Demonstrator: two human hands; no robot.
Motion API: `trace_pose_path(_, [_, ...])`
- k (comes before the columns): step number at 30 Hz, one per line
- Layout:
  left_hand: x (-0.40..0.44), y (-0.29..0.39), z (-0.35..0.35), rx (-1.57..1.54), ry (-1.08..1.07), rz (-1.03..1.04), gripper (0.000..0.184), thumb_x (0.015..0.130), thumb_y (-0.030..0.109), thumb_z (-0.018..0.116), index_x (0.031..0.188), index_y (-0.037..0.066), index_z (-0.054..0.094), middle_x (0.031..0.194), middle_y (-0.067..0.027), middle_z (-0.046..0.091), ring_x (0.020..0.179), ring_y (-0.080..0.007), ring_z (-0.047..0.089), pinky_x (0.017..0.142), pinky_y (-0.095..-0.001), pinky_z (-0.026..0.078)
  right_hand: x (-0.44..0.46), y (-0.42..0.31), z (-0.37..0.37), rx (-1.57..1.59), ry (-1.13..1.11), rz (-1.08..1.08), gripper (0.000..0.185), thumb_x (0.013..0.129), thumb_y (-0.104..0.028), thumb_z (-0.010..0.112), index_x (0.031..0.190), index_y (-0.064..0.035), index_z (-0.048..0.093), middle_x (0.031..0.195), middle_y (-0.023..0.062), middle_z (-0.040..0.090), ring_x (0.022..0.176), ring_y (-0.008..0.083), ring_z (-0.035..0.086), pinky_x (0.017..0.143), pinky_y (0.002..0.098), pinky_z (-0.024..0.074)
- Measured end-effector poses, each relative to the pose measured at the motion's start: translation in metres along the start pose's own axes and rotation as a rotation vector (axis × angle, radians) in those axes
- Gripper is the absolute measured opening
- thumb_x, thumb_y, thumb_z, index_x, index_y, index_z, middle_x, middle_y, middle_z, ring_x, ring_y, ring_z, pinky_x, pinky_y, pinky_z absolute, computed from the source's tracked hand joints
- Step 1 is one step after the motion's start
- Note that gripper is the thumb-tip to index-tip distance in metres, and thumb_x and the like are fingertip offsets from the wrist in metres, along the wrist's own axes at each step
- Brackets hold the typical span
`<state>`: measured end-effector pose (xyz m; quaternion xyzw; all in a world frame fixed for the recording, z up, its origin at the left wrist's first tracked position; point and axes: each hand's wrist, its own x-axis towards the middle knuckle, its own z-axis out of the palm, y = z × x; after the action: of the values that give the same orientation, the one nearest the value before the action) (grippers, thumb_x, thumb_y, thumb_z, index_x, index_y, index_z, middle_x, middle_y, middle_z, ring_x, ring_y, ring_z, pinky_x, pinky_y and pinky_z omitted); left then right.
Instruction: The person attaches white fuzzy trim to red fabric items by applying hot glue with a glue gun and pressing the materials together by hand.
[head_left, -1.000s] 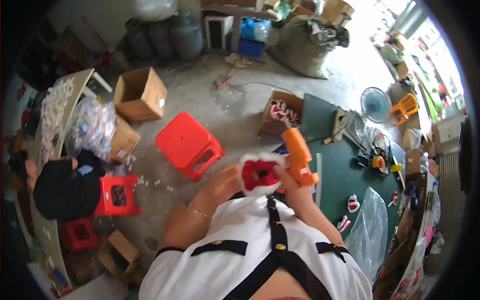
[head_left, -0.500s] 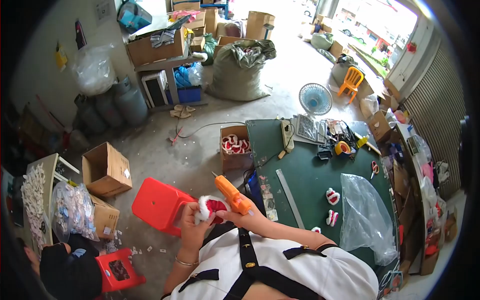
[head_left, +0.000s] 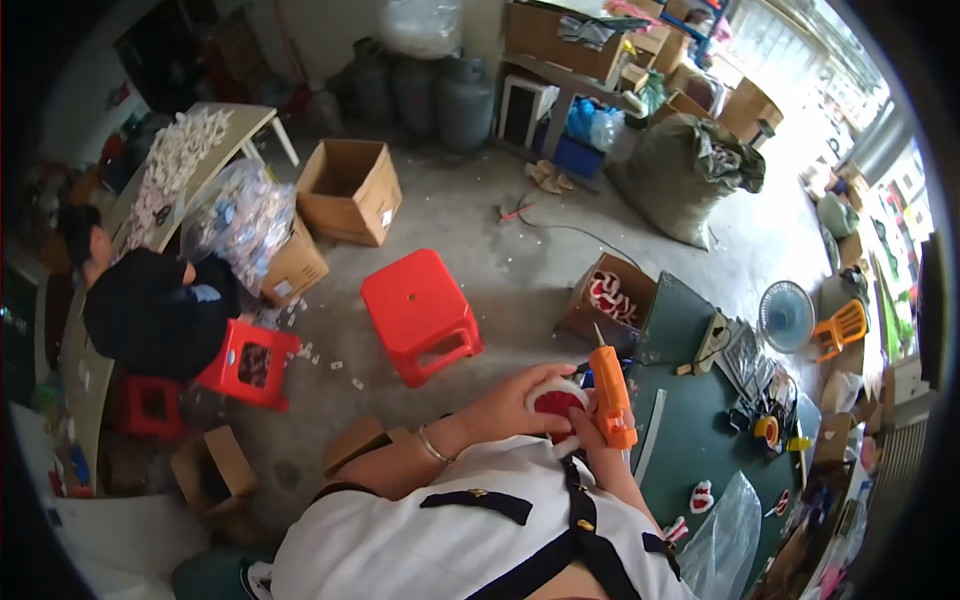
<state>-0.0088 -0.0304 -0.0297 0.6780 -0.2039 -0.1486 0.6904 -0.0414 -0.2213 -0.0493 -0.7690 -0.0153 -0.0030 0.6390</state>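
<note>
In my left hand (head_left: 512, 400) is a small red piece with fluffy white trim (head_left: 562, 403), gripped by its edge in front of my chest. My right hand (head_left: 592, 432) is wrapped round an orange glue gun (head_left: 611, 395), its nozzle pointing up. The thumb side of that hand also presses against the red piece, whose lower part the fingers hide. On the green table (head_left: 665, 385) to my right lie similar red-and-white pieces (head_left: 702, 496), near a clear plastic bag (head_left: 722, 545).
A red stool (head_left: 412, 292) stands on the floor ahead. A person in dark clothing (head_left: 155, 310) sits at the left by a long table (head_left: 245, 125). Beyond the green table's corner is a carton (head_left: 590, 322) of red-and-white pieces. A fan (head_left: 787, 315) and scissors (head_left: 778, 503) are at the right.
My view has swung left, bringing the seated person and the red stool further into sight. The glue gun has tilted more upright. Both hands still hold the same things.
</note>
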Motion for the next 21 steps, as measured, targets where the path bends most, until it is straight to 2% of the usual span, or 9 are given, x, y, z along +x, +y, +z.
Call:
trace_pose_path(5, [-0.003, -0.024, 0.004, -0.280, 0.042, -0.105, 0.040, 0.082, 0.002, 0.066, 0.119, 0.001, 0.051, 0.108, -0.0076, 0.060, 0.097, -0.0107, 0.058, 0.082, -0.0249, 0.049, -0.003, -0.014, 0.011, -0.008, 0.080, 0.088, 0.042, 0.077, -0.006, 0.071, 0.114, -0.0048, 0.051, 0.084, -0.0026, 0.052, 0.074, 0.0052, 0.050, 0.065, 0.0206, 0.0433])
trace_pose_path(7, [-0.004, -0.015, 0.003, -0.430, 0.174, -0.149, 0.036, 0.082, 0.002, 0.065, 0.116, -0.001, 0.052, 0.102, -0.0090, 0.062, 0.090, -0.0124, 0.061, 0.077, -0.0252, 0.051, 0.001, -0.024, 0.015, 0.340, -0.026, 0.011, 0.045, 0.078, -0.006, 0.071, 0.117, -0.0048, 0.048, 0.083, -0.0016, 0.052, 0.074, 0.0063, 0.052, 0.064, 0.0207, 0.0444])
trace_pose_path(8, [-0.005, -0.015, 0.002, -0.441, 0.155, -0.171, 0.036, 0.082, 0.002, 0.065, 0.116, -0.001, 0.052, 0.102, -0.0090, 0.062, 0.090, -0.0124, 0.061, 0.077, -0.0252, 0.051, 0.000, -0.023, 0.014, 0.338, -0.004, 0.032, 0.045, 0.078, -0.006, 0.071, 0.117, -0.0048, 0.048, 0.083, -0.0016, 0.052, 0.074, 0.0063, 0.052, 0.064, 0.0207, 0.0444])
trace_pose_path(11, [-0.009, -0.016, -0.001, -0.567, 0.137, -0.222, 0.035, 0.082, -0.002, 0.063, 0.116, -0.001, 0.052, 0.101, -0.0104, 0.062, 0.084, -0.0137, 0.063, 0.073, -0.0251, 0.053, -0.005, -0.020, 0.014, 0.023, 0.016, 0.112, 0.031, 0.079, -0.004, 0.067, 0.101, -0.0080, 0.046, 0.097, 0.0033, 0.052, 0.086, 0.0131, 0.055, 0.077, 0.0270, 0.0469])
trace_pose_path(12, [-0.010, -0.017, -0.002, -0.569, 0.130, -0.229, 0.035, 0.082, -0.002, 0.063, 0.116, -0.001, 0.052, 0.101, -0.0104, 0.062, 0.084, -0.0137, 0.063, 0.073, -0.0251, 0.053, -0.005, -0.020, 0.013, 0.023, 0.024, 0.118, 0.031, 0.079, -0.004, 0.067, 0.101, -0.0080, 0.046, 0.097, 0.0033, 0.052, 0.086, 0.0131, 0.055, 0.077, 0.0270, 0.0469])
trace_pose_path(15, [-0.009, -0.016, -0.006, -0.741, -0.051, -0.152, 0.040, 0.083, -0.001, 0.063, 0.120, 0.000, 0.050, 0.101, -0.0087, 0.060, 0.084, -0.0119, 0.061, 0.076, -0.0234, 0.052, -0.005, -0.020, 0.012, 0.446, 0.073, 0.257, 0.026, 0.083, -0.010, 0.067, 0.099, -0.0093, 0.046, 0.095, 0.0011, 0.051, 0.083, 0.0096, 0.055, 0.065, 0.0227, 0.0472])
trace_pose_path(19, [-0.006, 0.007, 0.002, -0.844, 0.001, -0.228, 0.047, 0.081, -0.009, 0.056, 0.126, -0.001, 0.044, 0.109, -0.0099, 0.055, 0.086, -0.0149, 0.062, 0.081, -0.0259, 0.051, -0.007, -0.028, 0.009, 0.505, 0.101, 0.344, 0.024, 0.085, -0.015, 0.066, 0.091, -0.0111, 0.043, 0.098, 0.0008, 0.050, 0.084, 0.0085, 0.054, 0.062, 0.0225, 0.0473])
trace_pose_path(21, [-0.006, 0.001, 0.002, -0.793, -0.010, -0.221, 0.049, 0.081, -0.009, 0.056, 0.128, 0.000, 0.042, 0.111, -0.0098, 0.054, 0.089, -0.0153, 0.061, 0.082, -0.0263, 0.050, -0.007, -0.025, 0.006, 0.504, 0.120, 0.342, 0.024, 0.085, -0.015, 0.066, 0.093, -0.0111, 0.044, 0.098, 0.0007, 0.050, 0.084, 0.0082, 0.054, 0.061, 0.0223, 0.0471])
